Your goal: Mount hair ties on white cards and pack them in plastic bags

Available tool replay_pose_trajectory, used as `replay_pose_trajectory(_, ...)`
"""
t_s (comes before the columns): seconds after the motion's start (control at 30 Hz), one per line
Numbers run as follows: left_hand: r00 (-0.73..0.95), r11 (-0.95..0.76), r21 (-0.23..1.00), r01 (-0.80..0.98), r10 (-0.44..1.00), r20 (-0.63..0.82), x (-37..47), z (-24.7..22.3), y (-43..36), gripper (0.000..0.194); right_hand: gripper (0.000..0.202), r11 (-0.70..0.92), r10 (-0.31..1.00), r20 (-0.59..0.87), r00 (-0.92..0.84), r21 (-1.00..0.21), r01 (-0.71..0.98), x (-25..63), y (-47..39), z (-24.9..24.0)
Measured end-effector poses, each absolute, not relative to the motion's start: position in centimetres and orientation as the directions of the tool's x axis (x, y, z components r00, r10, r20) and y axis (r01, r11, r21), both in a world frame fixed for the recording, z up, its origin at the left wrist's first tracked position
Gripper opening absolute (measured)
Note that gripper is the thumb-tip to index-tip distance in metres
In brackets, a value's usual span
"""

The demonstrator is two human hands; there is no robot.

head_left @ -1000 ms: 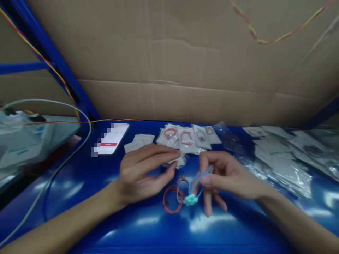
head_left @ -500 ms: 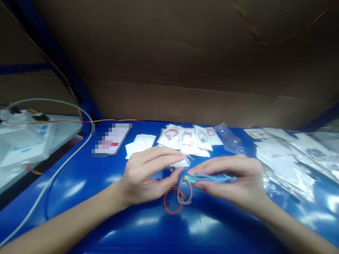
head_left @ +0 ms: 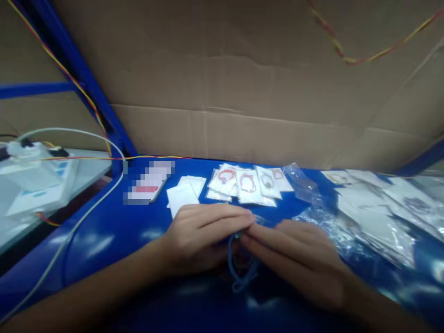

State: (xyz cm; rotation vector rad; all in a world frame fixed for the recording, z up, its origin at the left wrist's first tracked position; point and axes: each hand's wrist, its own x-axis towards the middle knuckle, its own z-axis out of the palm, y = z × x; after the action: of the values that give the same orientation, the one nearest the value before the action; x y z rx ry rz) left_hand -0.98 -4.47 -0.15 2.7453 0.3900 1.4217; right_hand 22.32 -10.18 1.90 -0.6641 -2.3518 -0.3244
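My left hand (head_left: 204,236) and my right hand (head_left: 298,259) meet at the centre, fingertips touching. Below the joined fingertips hangs a looped blue cord (head_left: 242,283), its upper end pinched by my right hand. What my left fingers hold, if anything, is hidden behind them. Reddish and pale loops show dimly behind the blue cord. Just beyond the hands, small clear bags with white cards (head_left: 248,186) and coiled cords lie in a row on the blue table (head_left: 138,240).
A phone (head_left: 147,182) and blank white cards (head_left: 182,199) lie at the left. Crumpled clear plastic (head_left: 305,185) and a pile of bagged cards (head_left: 374,217) are at the right. A white cable (head_left: 74,227) crosses the left side; cardboard (head_left: 260,83) stands behind.
My right hand has moved left to meet my left hand. The blue cord, earlier lying along the right fingers, now hangs down as a loop at the centre.
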Motion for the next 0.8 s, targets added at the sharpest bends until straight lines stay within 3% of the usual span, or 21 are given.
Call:
replay_pose_trajectory(0.13,0.548,-0.964,0.138,0.227,0.243,0.801,-0.9,-0.4,-4.4,0.041,0.026,0.825,0.319,0.672,-0.668,0.149,0.545,22.1,-9.7,1.4)
replay_pose_trajectory(0.33,0.566,-0.97,0.13,0.207,0.227,0.792,-0.9,-0.2,-4.5,0.04,0.024,0.812,0.367,0.676,-0.639,0.102,0.575,21.7,-9.1,0.9)
replay_pose_trajectory(0.53,0.568,-0.969,0.114,0.22,0.223,0.792,-0.8,-0.2,-4.4,0.044,0.031,0.802,0.366,0.656,-0.66,0.137,0.581,21.8,-8.8,1.4)
replay_pose_trajectory(0.63,0.569,-0.978,0.103,0.179,0.189,0.8,-0.9,-0.2,-4.4,0.061,0.023,0.82,0.329,0.67,-0.665,0.147,0.553,22.4,-8.9,1.4)
replay_pose_trajectory(0.73,0.549,-0.977,0.197,0.077,0.206,0.81,-1.3,-0.3,-4.1,0.098,0.023,0.822,0.3,0.688,-0.661,0.166,0.545,23.5,-9.1,1.2)
replay_pose_trajectory(0.8,0.538,-0.956,0.287,0.062,0.274,0.797,-1.6,-0.3,-3.9,0.108,0.025,0.82,0.307,0.697,-0.648,0.151,0.552,24.1,-9.2,1.1)
